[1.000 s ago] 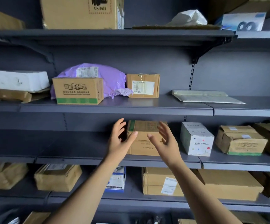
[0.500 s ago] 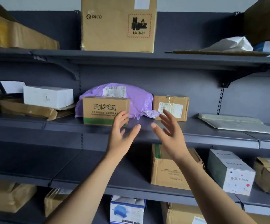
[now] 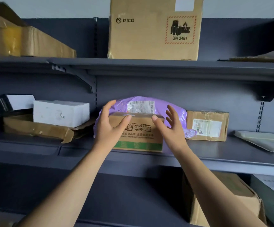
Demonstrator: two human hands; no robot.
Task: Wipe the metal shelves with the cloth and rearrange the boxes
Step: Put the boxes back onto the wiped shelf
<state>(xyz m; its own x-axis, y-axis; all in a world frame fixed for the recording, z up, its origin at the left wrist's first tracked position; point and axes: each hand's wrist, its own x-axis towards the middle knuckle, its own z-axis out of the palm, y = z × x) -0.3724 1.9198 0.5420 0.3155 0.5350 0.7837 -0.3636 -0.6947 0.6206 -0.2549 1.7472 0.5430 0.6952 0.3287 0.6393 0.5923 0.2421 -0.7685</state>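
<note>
We had raised our left hand [image 3: 110, 128] and right hand [image 3: 171, 128], both spread open, from the lower grey metal shelf [image 3: 124, 194] to the green-striped brown cardboard box [image 3: 140, 138], seemingly about to grip and move it.

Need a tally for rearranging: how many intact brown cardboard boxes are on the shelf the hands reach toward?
2. The green-striped box, between left hand and right hand, before the purple bag; the labelled box right of that bag. More may hide behind it.
</note>
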